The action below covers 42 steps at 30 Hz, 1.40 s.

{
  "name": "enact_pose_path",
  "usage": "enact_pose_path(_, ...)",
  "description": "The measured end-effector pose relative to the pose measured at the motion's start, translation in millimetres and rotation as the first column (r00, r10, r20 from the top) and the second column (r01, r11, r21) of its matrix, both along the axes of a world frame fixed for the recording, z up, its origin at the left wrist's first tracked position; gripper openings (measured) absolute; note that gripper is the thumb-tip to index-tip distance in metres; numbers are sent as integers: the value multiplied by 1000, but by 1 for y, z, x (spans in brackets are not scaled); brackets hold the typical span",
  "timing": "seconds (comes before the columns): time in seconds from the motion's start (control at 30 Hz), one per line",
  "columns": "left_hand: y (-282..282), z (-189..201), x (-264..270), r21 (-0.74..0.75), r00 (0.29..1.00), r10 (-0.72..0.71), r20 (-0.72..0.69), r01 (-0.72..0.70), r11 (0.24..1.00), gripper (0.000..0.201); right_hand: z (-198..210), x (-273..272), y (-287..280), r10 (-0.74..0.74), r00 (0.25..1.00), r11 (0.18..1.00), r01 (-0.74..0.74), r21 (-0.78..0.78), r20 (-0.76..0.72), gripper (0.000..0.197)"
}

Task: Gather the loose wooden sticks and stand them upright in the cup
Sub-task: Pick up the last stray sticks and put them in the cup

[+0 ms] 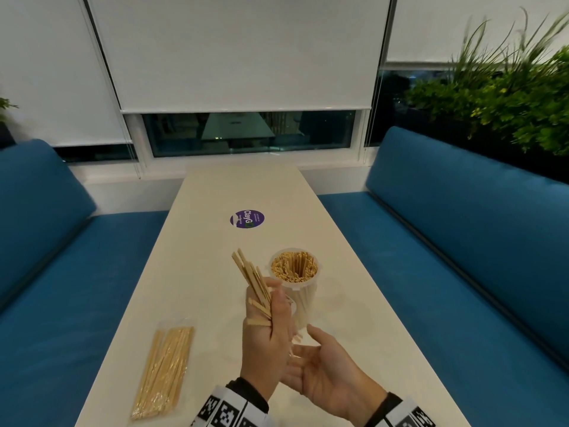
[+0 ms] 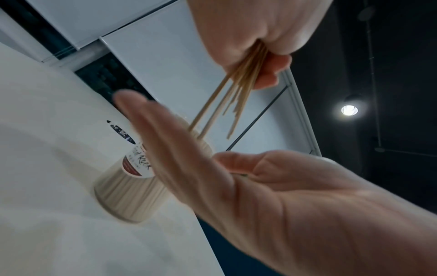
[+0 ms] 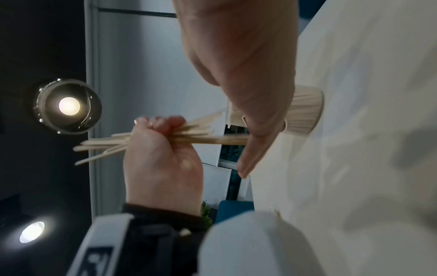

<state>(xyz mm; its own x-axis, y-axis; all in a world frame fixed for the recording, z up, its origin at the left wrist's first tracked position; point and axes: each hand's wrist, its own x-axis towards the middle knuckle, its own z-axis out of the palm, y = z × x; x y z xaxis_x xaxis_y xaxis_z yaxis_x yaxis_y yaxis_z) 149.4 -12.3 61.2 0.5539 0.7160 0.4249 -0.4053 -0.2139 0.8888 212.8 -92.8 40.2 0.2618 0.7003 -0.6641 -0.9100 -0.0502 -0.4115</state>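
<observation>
At the near end of the pale table [image 1: 215,241], a bundle of loose wooden sticks [image 1: 250,277] is gripped in the left hand [image 1: 271,328], whose fingers are curled tightly round the middle of the bundle. The sticks are fanned unevenly, and their upper ends are tilted away and to the left. Just beneath and to the right, the right hand [image 1: 326,371] is held palm up with fingers straight and slightly spread; nothing is clasped in it. Whether the lower stick ends are touching that palm cannot be told. In the left wrist view, the same bundle [image 2: 238,82] is seen hanging from the closed left hand [image 2: 248,28] above the flat right palm [image 2: 272,196].

To the near left, a clear packet of sticks [image 1: 166,365] is laid flat on the table, well apart from the hands.

Just beyond the hands, the cup [image 1: 304,300] is stood upright on the table, already packed with upright sticks; the held bundle is raised just to its left. A label is borne on its wall in the left wrist view.

Farther along the table, a round purple sticker [image 1: 247,219] is seen. The table is flanked by blue benches [image 1: 446,241], and white blinds [image 1: 240,50] are lowered over the far window, with green plants [image 1: 508,97] at far right.
</observation>
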Motion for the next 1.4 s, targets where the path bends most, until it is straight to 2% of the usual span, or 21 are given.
enact_pose_path(0.07,1,-6,2,-53,1000,20,-24,-21,998,28,6,-1,-1,-27,1000,997,28,73,-17,54)
enact_pose_path(0.13,0,-12,3,-53,996,12,-89,-17,998,38,14,-4,0,-13,999,994,10,108,32,47)
enact_pose_path(0.2,-3,-16,3,-47,985,-20,-174,12,999,34,19,-8,2,5,994,995,-16,99,108,35)
enact_pose_path(0.3,-5,-18,1,-104,961,-75,-266,49,993,28,18,-10,3,4,986,996,-19,86,168,30)
enact_pose_path(0.4,-8,-17,0,-172,950,-80,-301,29,985,32,18,-12,5,-10,983,996,-7,88,182,25)
enact_pose_path(0.5,-9,-18,1,-186,950,-43,-309,-16,982,34,21,-14,5,23,986,983,-52,174,162,38)
enact_pose_path(0.57,-7,-19,1,-160,947,-36,-320,-17,987,39,24,-14,2,95,973,978,-130,164,208,44)
enact_pose_path(0.6,-7,-17,-1,-148,945,-37,-324,-12,989,40,26,-14,-1,143,943,976,-185,118,300,51)
enact_pose_path(0.67,-4,-21,-3,-113,944,-48,-327,12,993,42,27,-12,-5,152,806,973,-223,55,572,59)
enact_pose_path(0.73,0,-27,-5,-91,927,-110,-359,82,992,40,31,-13,-6,135,576,969,-246,14,806,55)
enact_pose_path(0.8,3,-31,-6,-3,867,-210,-452,234,972,23,34,-10,-6,160,274,975,-195,-108,948,45)
enact_pose_path(0.83,4,-31,-8,62,827,-223,-516,295,953,27,36,-8,-6,150,164,986,-104,-134,975,33)
enact_pose_path(0.87,5,-30,-10,99,786,-220,-578,335,937,30,37,-6,-7,112,107,994,-10,-112,988,22)
enact_pose_path(0.93,4,-19,-14,100,721,-238,-651,392,914,31,38,-2,-9,64,34,994,92,-67,997,17)
enact_pose_path(1.0,4,-13,-17,87,700,-265,-663,424,901,29,37,-1,-9,97,-36,989,114,-93,995,27)
enact_pose_path(1.1,6,-12,-19,-24,671,-378,-638,473,880,18,34,-1,-9,63,9,994,85,-63,998,42)
enact_pose_path(1.17,10,-12,-21,-105,660,-458,-595,501,859,10,37,3,-8,-7,12,994,107,5,1000,41)
enact_pose_path(1.23,16,-13,-24,-183,711,-489,-505,466,866,18,43,8,-7,-106,-7,983,148,105,994,39)
enact_pose_path(1.3,21,-15,-25,-343,800,-467,-376,348,872,40,51,12,-6,-193,-22,960,203,193,981,40)
enact_pose_path(1.33,25,-16,-24,-473,830,-465,-306,292,831,58,56,12,-6,-236,-22,946,225,235,971,40)
enact_pose_path(1.4,29,-12,-24,-740,875,-474,-96,255,622,81,59,9,-2,-311,-28,924,224,309,950,40)
